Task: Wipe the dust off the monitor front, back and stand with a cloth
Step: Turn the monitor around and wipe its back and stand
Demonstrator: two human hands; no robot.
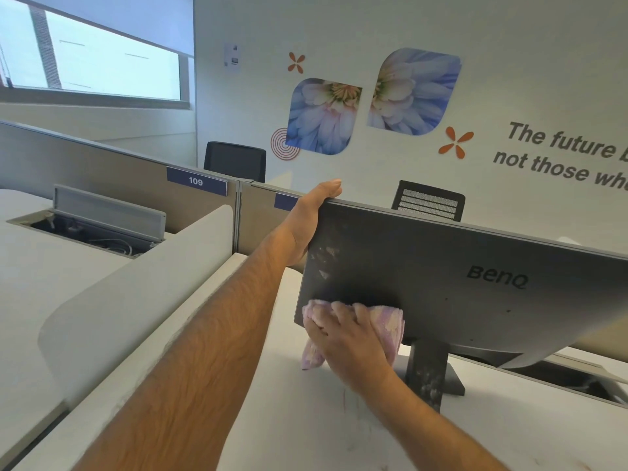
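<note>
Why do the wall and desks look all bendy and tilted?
Head view: the wide-angle lens curves the desk divider and tilts the wall. Daylight from the window is soft. The cloth and monitor look sharp.

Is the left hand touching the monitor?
Touching. The head view shows the left hand gripping the monitor at its top corner, thumb over the edge.

Open-plan office, numbered cubicle partitions [136, 171], desk [306, 419], mesh chairs [429, 202], wall slogan [564, 158]
</note>
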